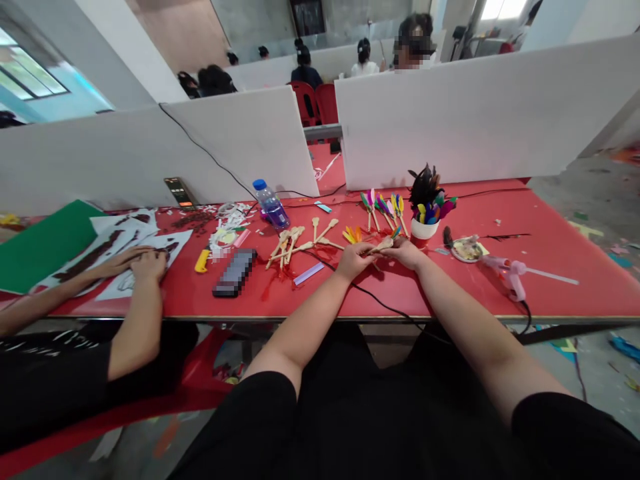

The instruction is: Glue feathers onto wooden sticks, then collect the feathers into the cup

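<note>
Over the red table, my left hand (354,261) is closed on one end of a pale wooden stick (383,247). My right hand (407,255) is closed at its other end, where small coloured feathers show. Orange feathers (353,235) lie just behind my left hand. To the left is a loose pile of wooden sticks (291,243). Behind my hands, several feathered sticks (385,207) lie side by side. A white cup (425,228) of dark and coloured feathers stands behind my right hand.
A pink glue gun (507,275) lies right, beside a small dish (467,249). Left are a bottle (273,205), a phone (235,272) and a yellow-handled tool (202,261). A co-worker's hands (145,262) rest on paper. A black cable crosses the table's front edge.
</note>
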Motion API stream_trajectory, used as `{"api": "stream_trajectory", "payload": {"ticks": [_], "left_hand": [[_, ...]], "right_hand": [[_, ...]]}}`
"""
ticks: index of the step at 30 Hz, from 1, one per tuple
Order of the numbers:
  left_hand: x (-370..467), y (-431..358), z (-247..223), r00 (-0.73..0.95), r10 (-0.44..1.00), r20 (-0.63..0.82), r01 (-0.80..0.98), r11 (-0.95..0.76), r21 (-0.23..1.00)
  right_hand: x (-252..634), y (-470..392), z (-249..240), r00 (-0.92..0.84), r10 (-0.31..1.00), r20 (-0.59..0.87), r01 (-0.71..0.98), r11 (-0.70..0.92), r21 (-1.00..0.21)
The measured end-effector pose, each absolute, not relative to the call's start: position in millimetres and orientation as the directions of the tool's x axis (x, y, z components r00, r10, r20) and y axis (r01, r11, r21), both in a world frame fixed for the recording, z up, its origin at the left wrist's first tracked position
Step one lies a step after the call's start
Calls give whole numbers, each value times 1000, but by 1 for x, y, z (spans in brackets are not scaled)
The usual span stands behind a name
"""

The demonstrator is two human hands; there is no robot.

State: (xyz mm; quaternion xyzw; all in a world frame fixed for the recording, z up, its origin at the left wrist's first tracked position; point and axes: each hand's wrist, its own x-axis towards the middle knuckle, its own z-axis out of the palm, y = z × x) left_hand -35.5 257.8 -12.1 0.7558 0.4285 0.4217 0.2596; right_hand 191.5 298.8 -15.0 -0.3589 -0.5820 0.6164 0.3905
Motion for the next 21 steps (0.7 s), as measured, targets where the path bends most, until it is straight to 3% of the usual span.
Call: {"api": "stream_trajectory", "payload": {"ticks": [7,13,21], "left_hand": [[-34,250,-9,308,851,425,578,-522,627],[-30,250,-3,309,884,351,635,-467,616],[-26,249,5,330,891,312,650,-454,610]], "right_hand": [[190,283,-12,-290,954,74,19,83,-996],[183,280,-8,-198,972,129,44,140,-989],[183,275,-8,-206,975,81,122,108,-987]]}}
